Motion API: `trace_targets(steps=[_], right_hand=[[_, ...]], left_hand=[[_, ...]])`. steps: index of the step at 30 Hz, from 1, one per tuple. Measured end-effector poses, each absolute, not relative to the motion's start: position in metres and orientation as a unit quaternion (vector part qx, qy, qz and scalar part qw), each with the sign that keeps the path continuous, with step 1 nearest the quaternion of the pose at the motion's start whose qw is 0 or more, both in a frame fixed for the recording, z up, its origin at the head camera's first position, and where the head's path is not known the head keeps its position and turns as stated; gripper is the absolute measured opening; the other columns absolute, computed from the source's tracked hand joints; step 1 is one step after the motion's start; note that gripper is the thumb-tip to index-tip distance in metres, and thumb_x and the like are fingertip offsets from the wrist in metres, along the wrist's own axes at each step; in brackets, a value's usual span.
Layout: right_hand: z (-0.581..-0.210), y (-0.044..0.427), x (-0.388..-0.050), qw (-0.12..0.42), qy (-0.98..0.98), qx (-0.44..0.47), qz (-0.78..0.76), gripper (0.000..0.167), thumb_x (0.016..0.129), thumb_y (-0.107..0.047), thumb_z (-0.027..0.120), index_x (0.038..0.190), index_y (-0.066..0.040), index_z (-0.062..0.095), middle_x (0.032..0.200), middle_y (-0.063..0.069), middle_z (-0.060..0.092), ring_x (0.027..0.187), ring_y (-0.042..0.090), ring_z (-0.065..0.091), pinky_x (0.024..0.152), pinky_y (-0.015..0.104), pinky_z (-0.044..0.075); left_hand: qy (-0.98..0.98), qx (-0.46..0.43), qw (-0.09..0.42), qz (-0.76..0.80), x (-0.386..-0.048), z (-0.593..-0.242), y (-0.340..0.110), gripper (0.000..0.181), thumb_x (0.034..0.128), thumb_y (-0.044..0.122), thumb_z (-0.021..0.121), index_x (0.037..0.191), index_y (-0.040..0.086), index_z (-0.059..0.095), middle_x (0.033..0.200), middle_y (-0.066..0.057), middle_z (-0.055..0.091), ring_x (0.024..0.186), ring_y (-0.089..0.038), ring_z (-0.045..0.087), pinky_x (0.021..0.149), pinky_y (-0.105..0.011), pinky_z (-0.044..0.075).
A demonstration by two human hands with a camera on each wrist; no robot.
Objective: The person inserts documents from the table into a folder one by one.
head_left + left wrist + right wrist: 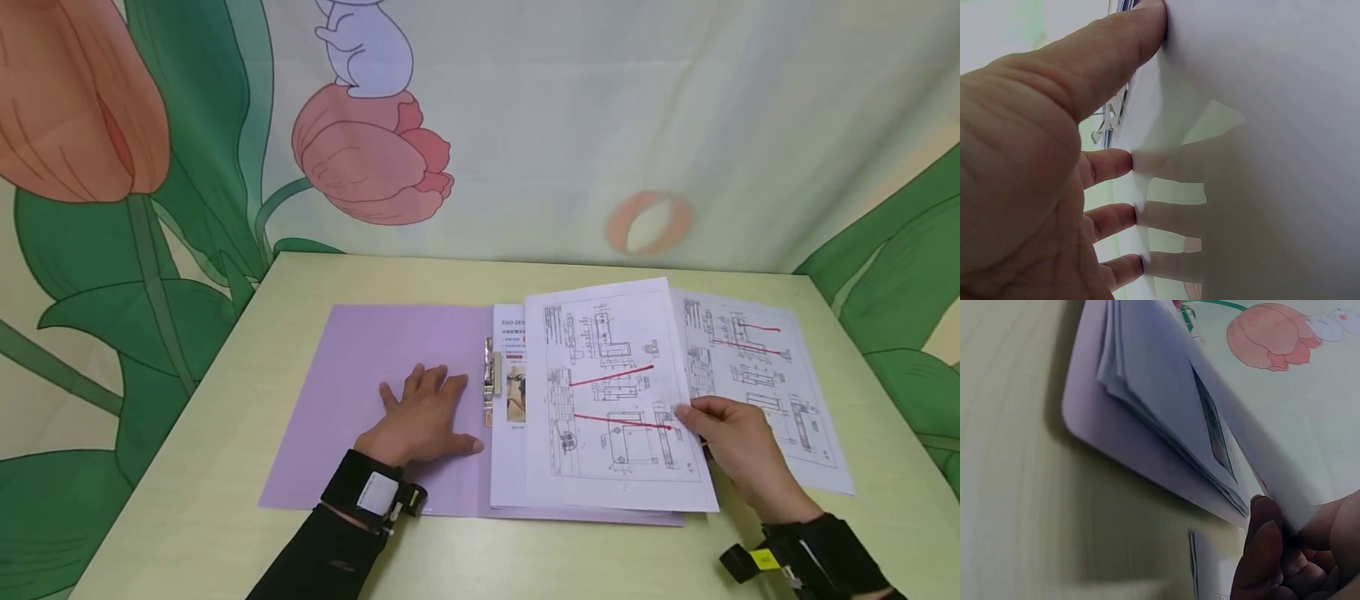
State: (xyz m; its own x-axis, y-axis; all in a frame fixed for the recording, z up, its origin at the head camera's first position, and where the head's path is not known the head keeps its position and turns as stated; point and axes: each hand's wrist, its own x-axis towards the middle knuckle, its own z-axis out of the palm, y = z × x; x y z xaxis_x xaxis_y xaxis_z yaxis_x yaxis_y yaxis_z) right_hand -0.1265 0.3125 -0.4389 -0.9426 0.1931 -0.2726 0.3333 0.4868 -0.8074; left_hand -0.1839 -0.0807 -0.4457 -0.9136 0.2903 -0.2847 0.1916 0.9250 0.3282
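Observation:
A purple folder (315, 400) lies spread on the table with a metal clip (489, 383) near its fold. Spread fingers of my left hand (423, 421) rest on the folder's left cover; the left wrist view shows the thumb and fingertips touching its smooth surface. My right hand (738, 442) pinches the right edge of a drawing sheet (607, 333) with two red lines, between thumb and fingers. In the right wrist view that sheet is raised above the stack of papers (1154, 387) in the folder. Beneath it a printed page (510, 467) with a photo is partly covered.
Another drawing sheet (802, 375) with red lines lies on the table right of the folder, partly behind the right hand. The pale wooden table (202, 500) ends at a patterned curtain (525, 125) with tulips and a rabbit.

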Motion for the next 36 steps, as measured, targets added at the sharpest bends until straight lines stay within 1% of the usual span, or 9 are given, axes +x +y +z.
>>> trace_targets(steps=[2,4,9,12,20,28,31,36], right_hand=[[-0.44,0.31,-0.126,0.073,0.871,0.146,-0.462,0.04,0.109,-0.024,0.061,0.128,0.01,0.067,0.1,0.01,0.077,0.078,0.014,0.068,0.064,0.028,0.055],[-0.44,0.309,-0.126,0.072,0.879,0.141,-0.45,0.038,0.108,-0.024,0.061,0.125,0.01,0.068,0.098,0.011,0.077,0.076,0.015,0.066,0.061,0.028,0.052],[-0.439,0.305,-0.124,0.072,0.886,0.141,-0.435,0.036,0.107,-0.026,0.064,0.118,0.008,0.071,0.092,0.009,0.076,0.072,0.015,0.064,0.057,0.027,0.048],[-0.438,0.3,-0.123,0.071,0.887,0.141,-0.434,0.037,0.107,-0.028,0.064,0.116,0.007,0.071,0.089,0.009,0.076,0.071,0.015,0.064,0.055,0.027,0.048],[-0.44,0.283,-0.119,0.049,0.901,0.131,-0.411,0.032,0.106,-0.025,0.064,0.108,0.006,0.073,0.082,0.008,0.074,0.066,0.016,0.064,0.053,0.029,0.049],[-0.44,0.276,-0.121,0.058,0.897,0.136,-0.417,0.035,0.106,-0.028,0.064,0.109,0.006,0.073,0.081,0.006,0.074,0.066,0.016,0.064,0.053,0.029,0.048],[-0.438,0.276,-0.124,0.054,0.9,0.136,-0.411,0.035,0.107,-0.029,0.064,0.109,0.005,0.073,0.082,0.007,0.074,0.067,0.016,0.064,0.053,0.028,0.048],[-0.438,0.273,-0.127,0.047,0.897,0.134,-0.419,0.037,0.106,-0.029,0.064,0.111,0.007,0.072,0.083,0.008,0.075,0.066,0.016,0.065,0.052,0.029,0.049]], left_hand=[[0.967,0.124,0.168,0.149,-0.184,-0.446,-0.081,0.097,0.0799,0.055,0.088,0.159,0.018,0.047,0.17,-0.019,0.033,0.159,-0.05,0.018,0.114,-0.087,0.008],[0.966,0.123,0.169,0.152,-0.183,-0.445,-0.081,0.096,0.08,0.054,0.088,0.159,0.018,0.047,0.17,-0.019,0.033,0.159,-0.05,0.018,0.114,-0.087,0.008],[0.965,0.123,0.17,0.156,-0.181,-0.446,-0.082,0.096,0.0799,0.054,0.088,0.159,0.017,0.047,0.17,-0.019,0.033,0.159,-0.049,0.018,0.114,-0.087,0.007],[0.966,0.123,0.17,0.155,-0.18,-0.447,-0.083,0.097,0.0794,0.054,0.089,0.159,0.017,0.047,0.169,-0.019,0.033,0.159,-0.05,0.018,0.114,-0.087,0.008],[0.965,0.123,0.175,0.155,-0.177,-0.448,-0.083,0.097,0.0797,0.054,0.088,0.159,0.018,0.047,0.17,-0.019,0.033,0.16,-0.049,0.017,0.114,-0.087,0.007],[0.964,0.121,0.174,0.159,-0.176,-0.447,-0.084,0.095,0.0804,0.052,0.088,0.159,0.017,0.047,0.17,-0.019,0.033,0.16,-0.049,0.017,0.114,-0.087,0.007],[0.965,0.124,0.169,0.157,-0.179,-0.446,-0.083,0.095,0.0809,0.053,0.088,0.159,0.018,0.046,0.17,-0.019,0.033,0.16,-0.049,0.017,0.114,-0.087,0.008],[0.966,0.125,0.163,0.158,-0.182,-0.443,-0.082,0.096,0.0806,0.053,0.088,0.159,0.017,0.047,0.169,-0.019,0.034,0.159,-0.05,0.018,0.114,-0.087,0.008]])
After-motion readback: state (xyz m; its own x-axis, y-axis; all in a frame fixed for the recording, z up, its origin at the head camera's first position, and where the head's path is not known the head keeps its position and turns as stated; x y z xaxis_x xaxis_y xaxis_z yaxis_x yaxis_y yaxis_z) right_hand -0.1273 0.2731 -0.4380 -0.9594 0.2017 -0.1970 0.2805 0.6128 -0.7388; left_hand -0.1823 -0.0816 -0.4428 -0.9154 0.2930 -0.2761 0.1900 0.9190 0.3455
